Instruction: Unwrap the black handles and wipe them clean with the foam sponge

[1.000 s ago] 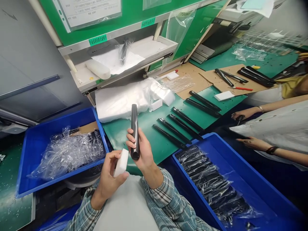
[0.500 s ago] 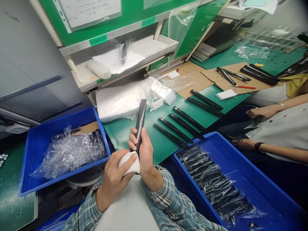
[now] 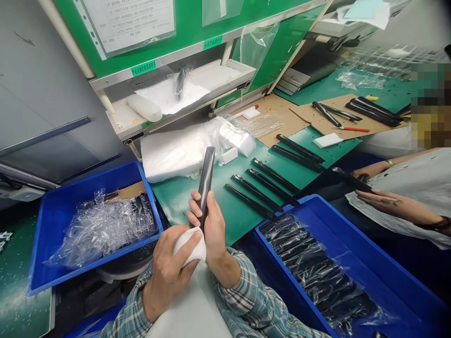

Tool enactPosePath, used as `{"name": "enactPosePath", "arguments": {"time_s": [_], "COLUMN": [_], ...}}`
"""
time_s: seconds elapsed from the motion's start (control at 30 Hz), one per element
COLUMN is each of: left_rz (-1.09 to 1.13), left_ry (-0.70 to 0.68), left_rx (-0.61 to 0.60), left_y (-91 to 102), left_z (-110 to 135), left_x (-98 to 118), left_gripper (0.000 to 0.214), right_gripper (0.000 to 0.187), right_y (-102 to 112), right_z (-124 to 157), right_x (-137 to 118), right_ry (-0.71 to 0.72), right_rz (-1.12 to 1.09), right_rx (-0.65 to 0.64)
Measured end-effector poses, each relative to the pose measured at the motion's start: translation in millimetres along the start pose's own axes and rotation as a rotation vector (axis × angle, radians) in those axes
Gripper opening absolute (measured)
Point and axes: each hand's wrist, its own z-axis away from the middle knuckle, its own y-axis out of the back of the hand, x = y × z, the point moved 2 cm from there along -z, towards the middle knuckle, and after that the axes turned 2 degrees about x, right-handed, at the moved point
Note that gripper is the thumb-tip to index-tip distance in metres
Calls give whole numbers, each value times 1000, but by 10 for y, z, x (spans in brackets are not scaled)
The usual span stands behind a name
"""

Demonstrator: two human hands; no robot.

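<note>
My right hand (image 3: pixel 214 230) is wrapped round a glossy black elongated part (image 3: pixel 207 176), which points up and away from me at a slant. A white sponge (image 3: pixel 190 244) is squeezed in my left hand (image 3: pixel 171 267) against the lower end of that part. Sponge and fingers hide this end. Beyond my hands, several similar black parts (image 3: pixel 259 183) lie in a slanting row on the green table (image 3: pixel 176 199).
To my left stands a blue bin (image 3: pixel 35 253) with plastic-wrapped pieces; a second blue bin (image 3: pixel 380 267) on the right holds bagged black parts. White foam bags (image 3: pixel 176 155) lie under a shelf (image 3: pixel 225 77). At right, a co-worker's hands (image 3: pixel 394 199) hold a black part.
The sponge and black part stay in my hands, almost in place. The view has shifted slightly. At right, the co-worker's hands have come up with a black part now plainly showing.
</note>
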Motion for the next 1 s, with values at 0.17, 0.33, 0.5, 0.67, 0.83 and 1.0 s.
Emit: {"name": "enactPosePath", "arguments": {"time_s": [0.17, 0.33, 0.5, 0.67, 0.83, 1.0], "left_rz": [-7, -14, -11, -6, -19, -21], "left_ry": [-13, -31, -38, -32, -17, -25], "left_rx": [8, 16, 27, 39, 40, 48], "left_y": [19, 13, 12, 48, 94, 116], "left_z": [6, -26, -20, -19, -24, -18], "left_x": [35, 54, 60, 75, 89, 86], "left_gripper": [40, 42, 43, 46, 47, 46], "right_gripper": [56, 53, 46, 47, 49, 47], "right_y": [-14, -13, -20, -61, -93, -107], "right_z": [23, 47, 56, 75, 131, 135], "right_x": [-34, -30, -80, -96, -62, -93], "right_ry": [21, -35, 18, -2, -22, 23], "right_rz": [11, 23, 17, 32, 79, 65], "right_rx": [-5, -4, 9, -10, -20, -31]}}
